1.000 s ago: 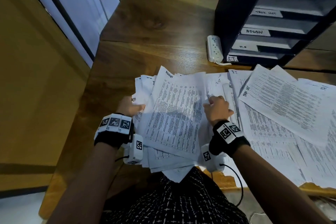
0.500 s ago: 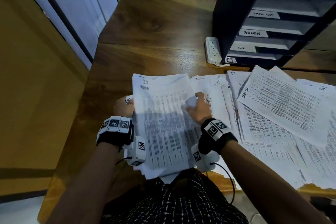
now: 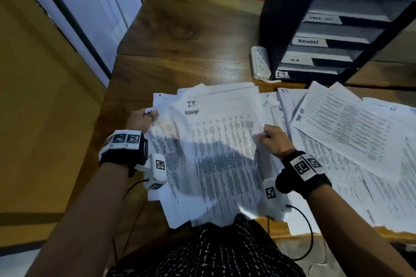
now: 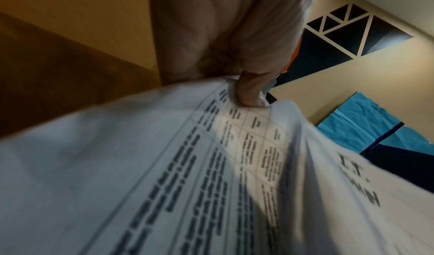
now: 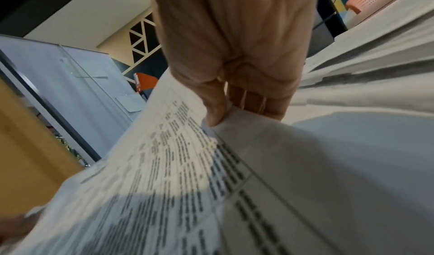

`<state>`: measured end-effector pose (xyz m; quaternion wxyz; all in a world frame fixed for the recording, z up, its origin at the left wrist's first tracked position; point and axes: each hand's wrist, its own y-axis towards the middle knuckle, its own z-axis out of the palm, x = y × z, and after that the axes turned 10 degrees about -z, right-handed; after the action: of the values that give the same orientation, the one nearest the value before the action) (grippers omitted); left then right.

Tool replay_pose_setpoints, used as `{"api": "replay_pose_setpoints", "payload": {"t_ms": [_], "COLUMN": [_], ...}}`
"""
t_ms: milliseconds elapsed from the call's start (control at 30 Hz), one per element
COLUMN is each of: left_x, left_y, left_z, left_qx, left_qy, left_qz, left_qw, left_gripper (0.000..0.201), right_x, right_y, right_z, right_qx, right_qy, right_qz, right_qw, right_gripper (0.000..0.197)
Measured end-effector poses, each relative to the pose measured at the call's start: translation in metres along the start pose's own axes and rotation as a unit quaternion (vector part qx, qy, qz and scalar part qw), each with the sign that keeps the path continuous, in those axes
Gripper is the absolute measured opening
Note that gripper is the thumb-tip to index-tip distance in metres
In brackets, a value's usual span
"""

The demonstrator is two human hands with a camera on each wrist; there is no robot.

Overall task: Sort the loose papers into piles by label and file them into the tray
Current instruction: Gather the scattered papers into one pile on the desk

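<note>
A stack of printed papers [image 3: 216, 153] lies at the desk's near edge, its top sheet hand-labelled "I.T". My left hand [image 3: 140, 120] grips the stack's left edge; its thumb presses on the paper [image 4: 211, 166] in the left wrist view. My right hand [image 3: 273, 139] pinches the top sheet's right edge, thumb over the sheet [image 5: 187, 166] and fingers under it. More loose papers [image 3: 351, 132] spread to the right, one marked "TAX". The black file tray [image 3: 286, 29] stands at the back right, its shelves labelled TAX, ADMIN, H.R and I.T.
A white power strip [image 3: 260, 62] lies against the tray's left side. Bare wooden desk [image 3: 180, 29] stretches behind and left of the stack. A yellow wall and a pale door are on the left. My patterned clothing [image 3: 213, 254] meets the desk's near edge.
The fanned sheets have been gathered into one squarer stack with the "I.T" sheet on top. My right hand moved from the stack's middle out to the sheet's right edge.
</note>
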<state>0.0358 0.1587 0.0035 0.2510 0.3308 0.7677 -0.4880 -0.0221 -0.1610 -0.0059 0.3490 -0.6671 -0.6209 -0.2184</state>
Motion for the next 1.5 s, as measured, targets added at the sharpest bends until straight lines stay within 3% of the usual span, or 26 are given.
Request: {"api": "replay_pose_setpoints", "payload": {"t_ms": [67, 167, 233, 300, 400, 433, 467, 533, 567, 600, 667, 733, 767, 833, 900, 1033, 1133, 1200, 1367, 1500], "left_x": [-0.009, -0.018, -0.026, -0.025, -0.008, -0.004, 0.004, 0.016, 0.022, 0.023, 0.027, 0.028, 0.027, 0.019, 0.004, -0.054, -0.087, -0.091, -0.078, -0.090], "left_y": [-0.006, -0.014, -0.025, -0.025, -0.011, -0.009, -0.005, -0.008, -0.011, -0.019, -0.030, -0.033, -0.032, -0.038, -0.048, -0.095, -0.133, -0.144, -0.145, -0.156], "left_z": [0.013, 0.034, 0.043, 0.045, 0.050, 0.052, 0.056, 0.067, 0.075, 0.081, 0.096, 0.103, 0.101, 0.093, 0.078, 0.042, 0.020, 0.014, 0.022, 0.027], "left_qx": [0.068, 0.180, 0.177, 0.128, 0.105, 0.098, 0.098, 0.090, 0.081, 0.075, 0.048, 0.054, 0.065, 0.060, 0.047, 0.019, 0.065, 0.098, 0.083, 0.064], "left_qy": [-0.042, -0.143, -0.153, -0.166, -0.170, -0.157, -0.075, 0.105, 0.170, 0.204, 0.209, 0.167, 0.130, 0.067, 0.003, -0.139, -0.221, -0.250, -0.286, -0.277], "left_qz": [-0.001, -0.037, -0.023, -0.015, -0.026, -0.026, -0.015, -0.037, -0.047, -0.047, -0.043, -0.047, -0.049, -0.058, -0.026, 0.137, 0.256, 0.282, 0.292, 0.331], "left_qw": [0.997, 0.972, 0.972, 0.978, 0.980, 0.982, 0.992, 0.990, 0.981, 0.975, 0.976, 0.983, 0.988, 0.994, 0.999, 0.981, 0.939, 0.921, 0.909, 0.900], "left_gripper": [0.024, 0.048, 0.041, 0.043, 0.042, 0.042, 0.045, 0.078, 0.091, 0.092, 0.082, 0.075, 0.068, 0.050, 0.037, 0.028, 0.016, 0.022, 0.019, 0.016], "right_x": [0.005, 0.018, 0.023, 0.019, 0.014, 0.012, 0.007, 0.000, -0.003, -0.005, -0.007, 0.001, 0.007, 0.020, 0.042, 0.099, 0.121, 0.123, 0.108, 0.112], "right_y": [0.003, -0.001, -0.004, -0.002, 0.003, 0.005, 0.009, 0.014, 0.016, 0.017, 0.016, 0.009, 0.004, -0.004, -0.013, -0.031, -0.040, -0.045, -0.051, -0.050], "right_z": [0.008, 0.026, 0.033, 0.036, 0.031, 0.027, 0.025, 0.019, 0.019, 0.021, 0.028, 0.031, 0.029, 0.021, 0.008, -0.032, -0.053, -0.054, -0.035, -0.037], "right_qx": [0.042, 0.047, 0.018, 0.006, -0.050, -0.085, -0.124, -0.168, -0.162, -0.149, -0.096, -0.055, -0.043, -0.062, -0.117, -0.260, -0.314, -0.321, -0.356, -0.426], "right_qy": [0.043, 0.164, 0.259, 0.282, 0.218, 0.185, 0.147, 0.080, 0.048, 0.034, 0.037, 0.047, 0.059, 0.100, 0.151, 0.229, 0.277, 0.282, 0.282, 0.209], "right_qz": [-0.006, 0.003, 0.033, 0.066, 0.080, 0.080, 0.081, 0.115, 0.155, 0.187, 0.195, 0.164, 0.147, 0.103, 0.014, -0.183, -0.287, -0.302, -0.282, -0.330], "right_qw": [0.998, 0.985, 0.965, 0.957, 0.971, 0.976, 0.978, 0.976, 0.973, 0.970, 0.975, 0.984, 0.986, 0.988, 0.982, 0.920, 0.862, 0.852, 0.845, 0.816], "right_gripper": [0.042, 0.020, 0.035, 0.042, 0.015, 0.005, 0.013, 0.016, 0.035, 0.047, 0.044, 0.026, 0.026, 0.042, 0.040, 0.033, 0.027, 0.032, 0.068, 0.065]}}
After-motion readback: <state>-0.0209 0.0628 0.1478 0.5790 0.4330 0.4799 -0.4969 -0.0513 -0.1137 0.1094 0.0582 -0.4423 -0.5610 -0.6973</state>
